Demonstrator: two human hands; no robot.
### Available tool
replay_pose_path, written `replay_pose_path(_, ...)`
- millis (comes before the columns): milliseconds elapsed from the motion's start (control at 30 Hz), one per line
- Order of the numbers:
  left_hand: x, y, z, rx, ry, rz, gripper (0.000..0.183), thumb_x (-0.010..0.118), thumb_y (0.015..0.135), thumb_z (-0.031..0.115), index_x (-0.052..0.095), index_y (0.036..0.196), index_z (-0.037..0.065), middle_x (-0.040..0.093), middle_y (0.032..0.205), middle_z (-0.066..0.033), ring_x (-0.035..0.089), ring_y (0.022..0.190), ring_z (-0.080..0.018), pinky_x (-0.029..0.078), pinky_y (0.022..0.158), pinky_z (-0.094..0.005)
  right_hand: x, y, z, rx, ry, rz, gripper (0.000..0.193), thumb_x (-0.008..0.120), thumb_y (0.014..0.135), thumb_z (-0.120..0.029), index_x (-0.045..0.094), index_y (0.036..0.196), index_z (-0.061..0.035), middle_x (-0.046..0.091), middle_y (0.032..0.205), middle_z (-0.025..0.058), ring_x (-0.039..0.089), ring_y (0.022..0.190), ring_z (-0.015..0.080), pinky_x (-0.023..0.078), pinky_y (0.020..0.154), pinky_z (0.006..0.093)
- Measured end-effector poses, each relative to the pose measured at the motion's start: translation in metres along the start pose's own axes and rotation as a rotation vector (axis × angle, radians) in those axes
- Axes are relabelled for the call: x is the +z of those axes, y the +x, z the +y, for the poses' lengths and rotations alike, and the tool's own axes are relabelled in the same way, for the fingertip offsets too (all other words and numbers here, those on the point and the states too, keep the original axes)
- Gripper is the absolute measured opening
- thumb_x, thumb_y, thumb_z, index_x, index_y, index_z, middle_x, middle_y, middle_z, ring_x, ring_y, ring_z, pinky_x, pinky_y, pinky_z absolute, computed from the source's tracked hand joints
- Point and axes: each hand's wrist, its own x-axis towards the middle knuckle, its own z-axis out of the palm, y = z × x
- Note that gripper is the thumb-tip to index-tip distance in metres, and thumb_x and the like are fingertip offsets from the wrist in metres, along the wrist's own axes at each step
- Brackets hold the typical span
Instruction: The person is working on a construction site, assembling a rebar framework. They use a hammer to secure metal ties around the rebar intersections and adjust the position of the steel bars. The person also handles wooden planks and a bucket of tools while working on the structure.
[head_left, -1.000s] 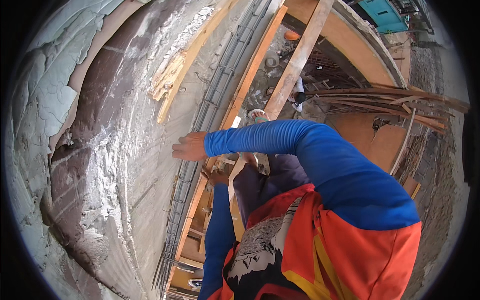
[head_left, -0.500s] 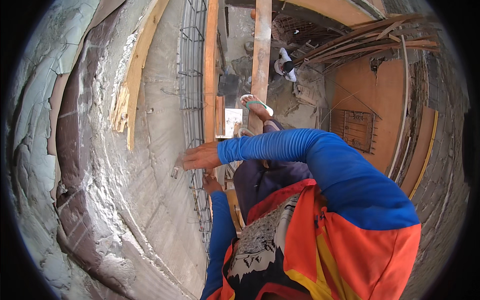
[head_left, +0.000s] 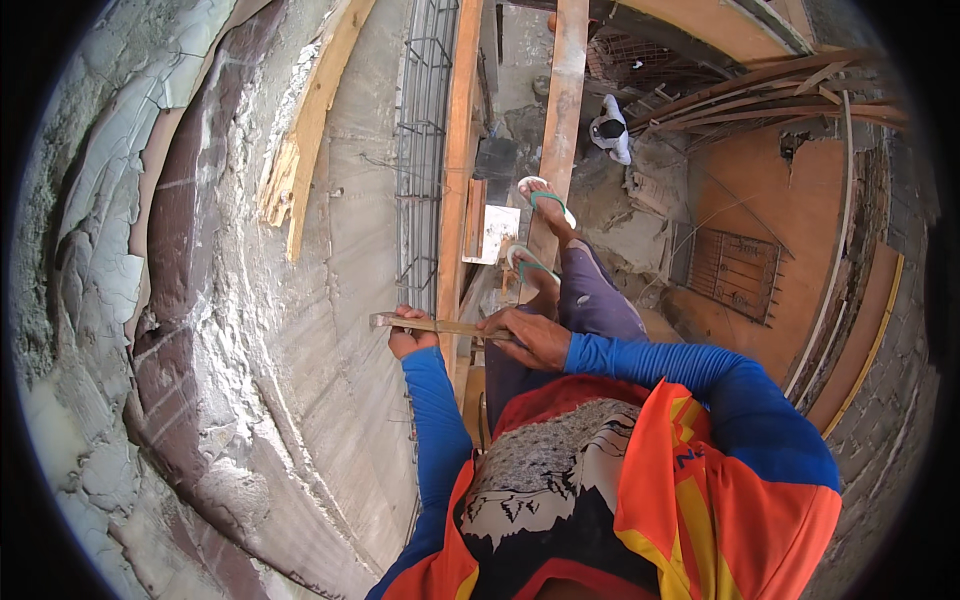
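Observation:
A narrow wooden stick (head_left: 455,327) with a blunt greyish end lies crosswise between my two hands, in front of the steel rebar cage. My left hand (head_left: 410,338) is closed round it close to the greyish end, beside the grey wall. Farther right, my right hand (head_left: 537,338) grips the other end above my thigh, its fingers curled over the wood. What that end looks like is hidden under the hand. The rebar cage (head_left: 420,150) runs upright along the wall, just beyond my left hand.
Rough grey wall (head_left: 350,420) fills the left side, with a splintered board (head_left: 310,120) against it. My sandalled feet are on a narrow plank (head_left: 563,90), high above a lower level. A person (head_left: 610,130) is down there near stacked timber (head_left: 740,95). An upright beam (head_left: 458,150) borders the cage.
My right hand has drawn back from the wall to the right, and the wooden stick now shows between both hands. My view has shifted, so the surroundings sit farther right.

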Motion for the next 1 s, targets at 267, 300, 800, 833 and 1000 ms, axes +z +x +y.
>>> replay_pose_path(267,0.065,-0.010,-0.100,0.412,0.796,-0.266,0.019,0.050,0.105,0.027,0.057,0.093,0.014,0.059,0.090,-0.0024,0.055,0.057,-0.0142,0.047,0.051,-0.0264,0.008,0.009,0.019,0.398,-0.093,0.181,0.055,0.061,0.087,-0.007,0.039,0.138,-0.0018,0.058,0.118,0.0273,0.060,0.111,0.0424,0.051,0.091,0.0485)
replay_pose_path(300,0.082,-0.035,-0.127,0.383,0.870,-0.282,0.018,0.050,0.105,0.026,0.057,0.097,0.011,0.059,0.093,-0.0036,0.058,0.062,-0.0153,0.049,0.054,-0.0263,0.016,0.011,0.032,0.374,-0.041,0.284,0.053,0.060,0.089,-0.008,0.041,0.138,-0.0015,0.059,0.117,0.0284,0.060,0.110,0.0430,0.051,0.089,0.0492)
replay_pose_path(800,0.315,0.085,-0.245,0.940,3.009,-1.892,0.032,0.062,0.096,0.040,0.077,0.109,0.016,0.072,0.115,-0.0091,0.058,0.124,-0.0237,0.027,0.117,-0.0469,-0.091,0.052,0.107,0.623,0.630,0.954,0.046,0.050,0.103,-0.036,0.057,0.123,0.0042,0.063,0.079,0.0135,0.062,0.069,0.0214,0.049,0.069,0.0352)
replay_pose_path(833,0.318,0.094,-0.253,1.020,3.050,-2.075,0.032,0.061,0.096,0.041,0.077,0.110,0.018,0.073,0.115,-0.0070,0.057,0.125,-0.0221,0.020,0.122,-0.0496,-0.087,0.056,0.111,0.624,0.596,0.977,0.048,0.050,0.103,-0.038,0.056,0.123,0.0059,0.066,0.083,0.0185,0.066,0.076,0.0270,0.050,0.073,0.0380)
replay_pose_path(1000,0.316,0.114,-0.265,0.761,3.522,-2.001,0.032,0.054,0.098,0.046,0.075,0.114,0.028,0.072,0.118,0.0005,0.055,0.128,-0.0168,0.001,0.125,-0.0544,-0.077,0.068,0.107,0.683,0.658,0.970,0.058,0.047,0.103,-0.042,0.047,0.130,0.0089,0.067,0.093,0.0293,0.068,0.091,0.0407,0.050,0.085,0.0450)
